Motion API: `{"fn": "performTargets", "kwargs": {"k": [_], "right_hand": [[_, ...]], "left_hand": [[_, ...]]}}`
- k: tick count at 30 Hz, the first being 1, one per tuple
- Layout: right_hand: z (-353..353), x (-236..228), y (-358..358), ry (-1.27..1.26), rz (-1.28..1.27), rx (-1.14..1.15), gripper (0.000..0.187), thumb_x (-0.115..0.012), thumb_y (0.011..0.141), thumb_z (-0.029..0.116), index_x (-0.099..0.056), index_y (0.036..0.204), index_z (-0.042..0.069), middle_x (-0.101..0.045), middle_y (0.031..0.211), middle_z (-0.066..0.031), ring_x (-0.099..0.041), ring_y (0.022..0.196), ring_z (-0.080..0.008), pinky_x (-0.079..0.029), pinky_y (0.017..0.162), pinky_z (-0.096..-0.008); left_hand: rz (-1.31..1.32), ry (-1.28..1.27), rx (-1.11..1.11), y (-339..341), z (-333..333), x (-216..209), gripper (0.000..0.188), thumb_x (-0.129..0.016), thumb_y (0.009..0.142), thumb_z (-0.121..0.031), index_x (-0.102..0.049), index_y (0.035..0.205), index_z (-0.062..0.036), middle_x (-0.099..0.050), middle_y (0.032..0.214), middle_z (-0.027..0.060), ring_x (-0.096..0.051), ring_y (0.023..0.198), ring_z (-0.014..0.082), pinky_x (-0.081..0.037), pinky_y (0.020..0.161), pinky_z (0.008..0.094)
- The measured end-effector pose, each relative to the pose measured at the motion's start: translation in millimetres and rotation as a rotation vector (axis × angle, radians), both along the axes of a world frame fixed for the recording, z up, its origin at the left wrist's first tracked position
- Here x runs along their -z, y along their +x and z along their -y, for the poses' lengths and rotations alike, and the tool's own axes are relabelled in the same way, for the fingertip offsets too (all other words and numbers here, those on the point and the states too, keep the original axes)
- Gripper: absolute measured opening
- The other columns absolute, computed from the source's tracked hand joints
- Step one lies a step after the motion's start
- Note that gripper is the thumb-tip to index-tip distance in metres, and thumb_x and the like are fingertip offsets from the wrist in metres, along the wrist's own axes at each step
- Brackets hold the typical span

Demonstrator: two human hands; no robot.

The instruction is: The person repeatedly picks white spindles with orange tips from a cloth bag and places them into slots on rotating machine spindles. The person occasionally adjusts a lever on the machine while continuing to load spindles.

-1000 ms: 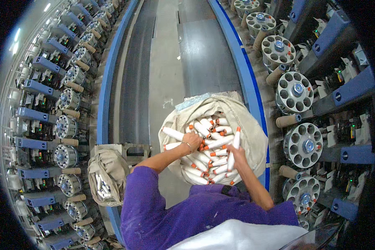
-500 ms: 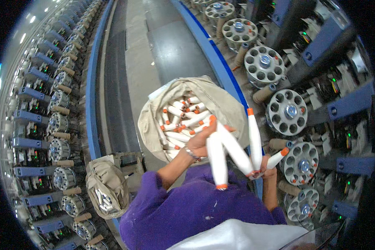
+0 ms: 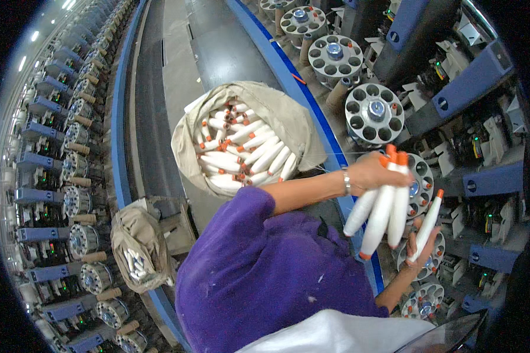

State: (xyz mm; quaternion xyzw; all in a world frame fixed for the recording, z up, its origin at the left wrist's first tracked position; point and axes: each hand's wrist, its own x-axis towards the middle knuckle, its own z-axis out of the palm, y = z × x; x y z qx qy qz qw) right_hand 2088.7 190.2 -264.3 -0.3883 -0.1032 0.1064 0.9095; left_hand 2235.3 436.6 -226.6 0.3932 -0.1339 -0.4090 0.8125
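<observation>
We see the left hand [image 3: 376, 172] clutching a bunch of bobbins [image 3: 383, 217] near a holed wheel [image 3: 421, 188], the right hand [image 3: 423, 242] apart, gripping a single bobbin [image 3: 429, 227], and that top-only hold could let one slip!

Wound bobbins [image 3: 381, 220] are showing soft, matt thread, their tips [image 3: 402, 158] looking like smooth orange plastic. The big sack [image 3: 307, 130] is looking like rough, creased, matt cloth. Round magazines [image 3: 374, 112] are showing smooth, silvery metal, and the bracelet [image 3: 347, 181] is glinting like polished metal. The shirt [image 3: 235, 265] is looking matt and fuzzy, while the dark panel [image 3: 227, 47] is gleaming glossily.
</observation>
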Motion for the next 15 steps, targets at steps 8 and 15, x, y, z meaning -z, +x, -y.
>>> {"fn": "performTargets", "kwargs": {"k": [8,15], "right_hand": [[61.7,-9.6,-57.0,-0.761,-0.308,0.258,0.053,-0.054,0.095,0.039,-0.046,0.132,0.002,-0.059,0.109,-0.0069,-0.055,0.091,-0.0120,-0.044,0.078,-0.0269],[76.7,17.0,-96.5,-0.201,-0.424,0.410,0.024,-0.052,0.096,0.024,-0.055,0.099,0.001,-0.043,0.062,0.0030,-0.037,0.048,-0.0051,-0.030,0.041,-0.0195]], "left_hand": [[-0.127,0.015,0.257,-34.6,103.2,7.9,0.035,-0.078,0.074,-0.013,-0.063,0.104,-0.0025,-0.068,0.095,0.0096,-0.067,0.083,0.0224,-0.055,0.079,0.0382],[-0.233,-0.110,0.108,-13.5,91.2,51.0,0.026,-0.065,0.082,-0.010,-0.062,0.107,-0.0030,-0.055,0.127,0.0160,-0.052,0.116,0.0293,-0.040,0.104,0.0428]]}}
